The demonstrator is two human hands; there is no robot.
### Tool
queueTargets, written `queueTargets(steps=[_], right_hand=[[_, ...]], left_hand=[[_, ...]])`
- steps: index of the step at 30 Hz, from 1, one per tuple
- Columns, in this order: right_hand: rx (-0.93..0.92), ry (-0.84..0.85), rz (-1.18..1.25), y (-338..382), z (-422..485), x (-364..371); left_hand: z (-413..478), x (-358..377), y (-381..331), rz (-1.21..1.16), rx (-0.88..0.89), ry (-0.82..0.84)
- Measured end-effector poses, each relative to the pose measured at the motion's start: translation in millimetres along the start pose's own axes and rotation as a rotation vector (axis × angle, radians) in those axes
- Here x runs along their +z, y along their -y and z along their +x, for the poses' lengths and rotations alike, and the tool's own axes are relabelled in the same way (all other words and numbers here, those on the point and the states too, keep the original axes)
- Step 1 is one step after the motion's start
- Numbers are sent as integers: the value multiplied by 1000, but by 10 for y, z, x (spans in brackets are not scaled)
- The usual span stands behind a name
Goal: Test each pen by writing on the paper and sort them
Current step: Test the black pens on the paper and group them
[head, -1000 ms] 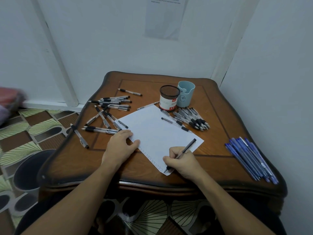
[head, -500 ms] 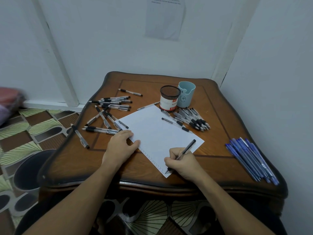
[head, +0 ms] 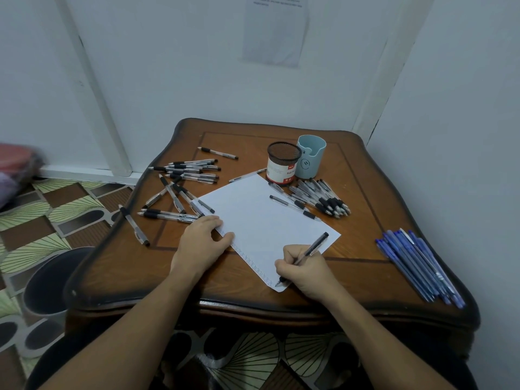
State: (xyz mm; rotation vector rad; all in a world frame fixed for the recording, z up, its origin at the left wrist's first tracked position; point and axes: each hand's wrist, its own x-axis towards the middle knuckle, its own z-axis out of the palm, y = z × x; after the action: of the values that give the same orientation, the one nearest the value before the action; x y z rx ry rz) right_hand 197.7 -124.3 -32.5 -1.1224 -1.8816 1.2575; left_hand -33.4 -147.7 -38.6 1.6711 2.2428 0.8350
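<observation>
A white sheet of paper [head: 261, 218] lies at an angle in the middle of the brown table [head: 365, 175]. My right hand [head: 305, 270] grips a black pen [head: 315, 247], its tip down on the paper's near corner beside a row of small marks. My left hand [head: 201, 242] rests on the paper's left edge with its fingers pressing it down. Several black pens [head: 180, 190] lie scattered at the left. A pile of black pens [head: 323, 199] lies right of the paper. A bundle of blue pens [head: 419, 266] lies at the table's right edge.
A dark mesh pen cup [head: 282, 166] and a light blue cup [head: 309, 157] stand at the back of the table. One pen [head: 294, 206] lies across the paper's far right edge. A dark bin [head: 47, 282] stands on the patterned floor at the left. Walls close in behind and at the right.
My right hand has shifted slightly along the paper's near edge with the pen tip on the sheet. My left hand has stayed in place.
</observation>
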Motion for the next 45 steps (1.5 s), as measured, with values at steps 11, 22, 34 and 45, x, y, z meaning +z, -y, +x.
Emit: queueTargets(steps=[11, 22, 34, 45], right_hand=[[-11, -5, 42, -30, 12, -18], [189, -151, 434, 49, 111, -132], [342, -117, 373, 157, 232, -155], [84, -262, -855, 287, 1328, -699]], left_hand=[[10, 20, 23, 0, -4, 3], [10, 19, 26, 3, -9, 11], [-1, -5, 11, -16, -5, 7], [5, -18, 8, -11, -6, 20]])
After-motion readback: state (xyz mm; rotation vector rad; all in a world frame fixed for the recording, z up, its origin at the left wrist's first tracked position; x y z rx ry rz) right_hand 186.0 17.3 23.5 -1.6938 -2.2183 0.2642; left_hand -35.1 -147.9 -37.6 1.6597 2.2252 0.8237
